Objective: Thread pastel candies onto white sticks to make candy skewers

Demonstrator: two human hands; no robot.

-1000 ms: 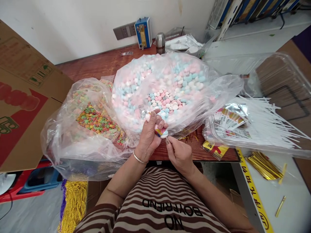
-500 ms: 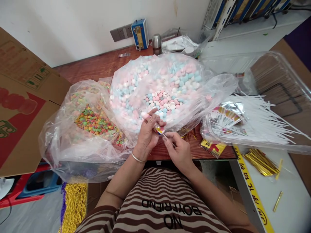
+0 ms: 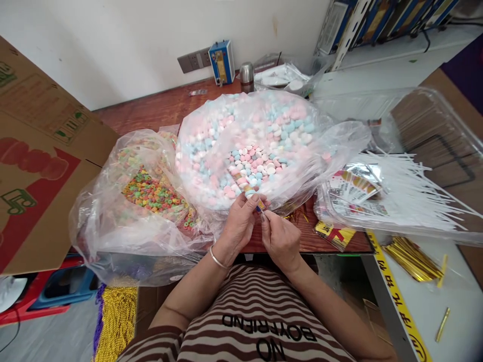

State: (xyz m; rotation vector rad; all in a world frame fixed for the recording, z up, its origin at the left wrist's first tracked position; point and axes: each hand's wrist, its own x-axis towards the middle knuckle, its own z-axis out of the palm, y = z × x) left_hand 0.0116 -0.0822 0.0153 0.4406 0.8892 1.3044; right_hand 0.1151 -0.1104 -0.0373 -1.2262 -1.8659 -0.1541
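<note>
My left hand [image 3: 241, 221], a bracelet at its wrist, pinches a small clear packet [image 3: 260, 204] with coloured print, filled with pastel candies. The packet's far end reaches over the big bag of pink, blue and white candies [image 3: 211, 151]. Touching the packet's near end, my right hand [image 3: 281, 239] is closed with thumb against fingers on a thin white stick [image 3: 263, 213], mostly hidden by the fingers. Left of my hands lies a clear bag of small coloured rings [image 3: 154, 196].
A clear tray [image 3: 332, 216] at the right holds white sticks [image 3: 415, 191] and printed packets. Gold twist ties [image 3: 413, 257] lie on the white surface. A cardboard box [image 3: 41, 166] stands at the left; a metal flask [image 3: 246, 75] is at the back.
The view has shifted slightly. My left hand has moved towards my right hand, its fingers now closer together around the packet's near end, and more of the filled packet shows beyond them.
</note>
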